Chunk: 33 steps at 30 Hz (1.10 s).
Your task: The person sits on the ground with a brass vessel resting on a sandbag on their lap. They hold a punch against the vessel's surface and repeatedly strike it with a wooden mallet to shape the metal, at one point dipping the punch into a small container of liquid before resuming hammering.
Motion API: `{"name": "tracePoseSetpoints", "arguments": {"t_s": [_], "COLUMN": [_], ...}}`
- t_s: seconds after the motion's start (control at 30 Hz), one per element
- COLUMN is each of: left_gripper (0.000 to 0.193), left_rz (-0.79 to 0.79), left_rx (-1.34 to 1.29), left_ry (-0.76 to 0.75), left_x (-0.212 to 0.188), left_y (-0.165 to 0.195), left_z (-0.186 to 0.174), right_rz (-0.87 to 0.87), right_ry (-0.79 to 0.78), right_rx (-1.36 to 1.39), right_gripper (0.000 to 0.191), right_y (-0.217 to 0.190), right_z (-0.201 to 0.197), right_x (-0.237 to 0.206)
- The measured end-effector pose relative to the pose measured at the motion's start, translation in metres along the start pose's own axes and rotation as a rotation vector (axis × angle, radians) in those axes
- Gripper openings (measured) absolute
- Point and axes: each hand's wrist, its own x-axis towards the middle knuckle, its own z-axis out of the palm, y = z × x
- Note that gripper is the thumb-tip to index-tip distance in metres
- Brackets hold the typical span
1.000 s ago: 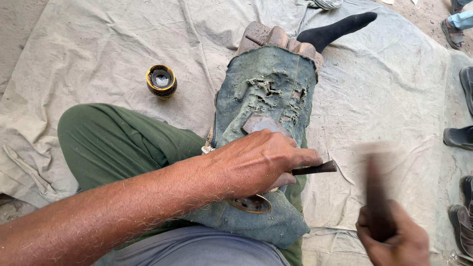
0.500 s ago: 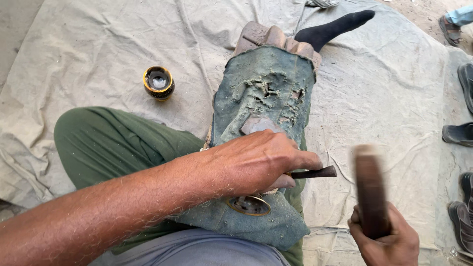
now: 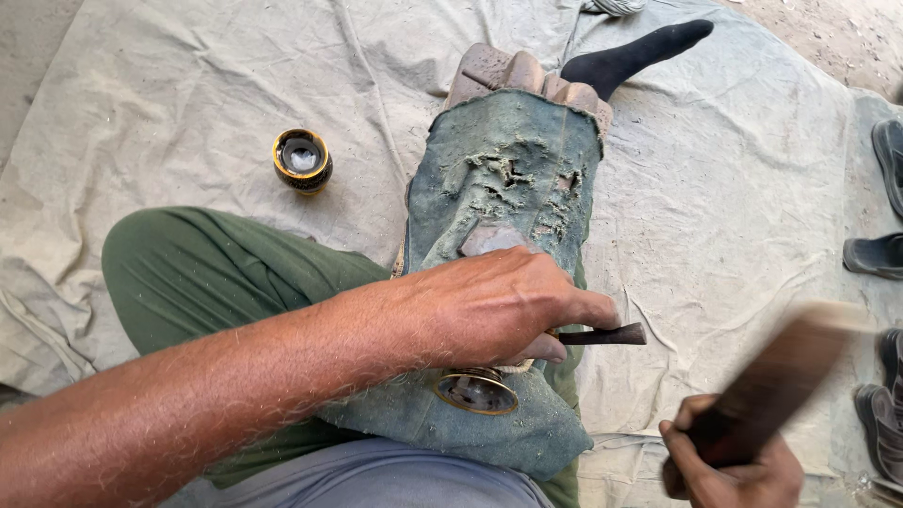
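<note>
My left hand rests on a worn blue-green cloth pad laid over my outstretched leg. It grips a thin dark metal tool that sticks out to the right, and it holds down a small metal cup with a gold rim under the palm. My right hand at the lower right is closed around a dark wooden stick, raised and blurred by motion, a little right of the tool's tip.
A small dark pot with a gold rim stands on the beige ground sheet to the left. My bent leg in green trousers lies across the front. Sandals and another person's shoes line the right edge.
The wooden stick in my right hand has swung from upright to a slant toward the upper right. My left hand keeps the tool and cup in place.
</note>
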Motion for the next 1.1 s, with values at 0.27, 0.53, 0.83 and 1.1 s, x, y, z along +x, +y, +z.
{"name": "tracePoseSetpoints", "arguments": {"t_s": [0.27, 0.53, 0.83, 1.1], "left_gripper": [0.056, 0.054, 0.054, 0.051], "left_rz": [0.113, 0.082, 0.052, 0.161], "left_rx": [-0.012, -0.006, 0.005, -0.003], "left_ry": [0.053, 0.001, -0.053, -0.019], "left_x": [0.002, 0.003, 0.006, 0.008], "left_y": [-0.004, -0.006, -0.009, -0.013], "left_z": [0.000, -0.001, 0.000, -0.003], "right_rz": [0.084, -0.046, 0.005, 0.167], "right_ry": [0.032, 0.012, -0.041, 0.064], "right_rx": [0.070, -0.111, 0.017, -0.020], "right_gripper": [0.024, 0.026, 0.038, 0.025], "right_y": [0.000, 0.012, 0.022, 0.005], "right_z": [0.006, 0.003, 0.000, 0.004], "right_x": [-0.007, -0.008, -0.006, -0.009]}}
